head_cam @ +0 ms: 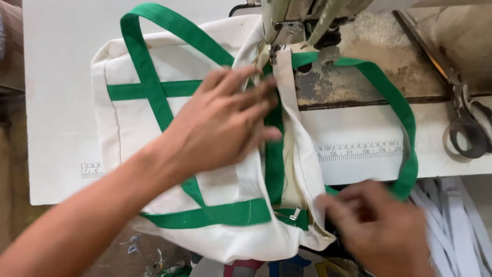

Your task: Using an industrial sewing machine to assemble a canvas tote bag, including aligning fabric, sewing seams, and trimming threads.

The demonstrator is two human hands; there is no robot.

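Observation:
A cream canvas bag [128,133] with green strap trim [148,77] lies on a white sewing table, its edge under the head of a sewing machine [292,18]. My left hand [220,120] lies flat on the bag, fingers spread, pressing the cloth near the needle. My right hand [376,228] is blurred at the bag's lower right corner, fingers closed on the bag's edge near a small metal zipper pull [295,213]. A green handle loop [397,107] runs out to the right over the table.
Dark metal scissors [469,128] lie at the right on the table. A printed ruler strip [359,151] is marked on the table surface. A bundle of white straps [456,215] hangs below the table edge at right. Thread scraps lie on the floor below.

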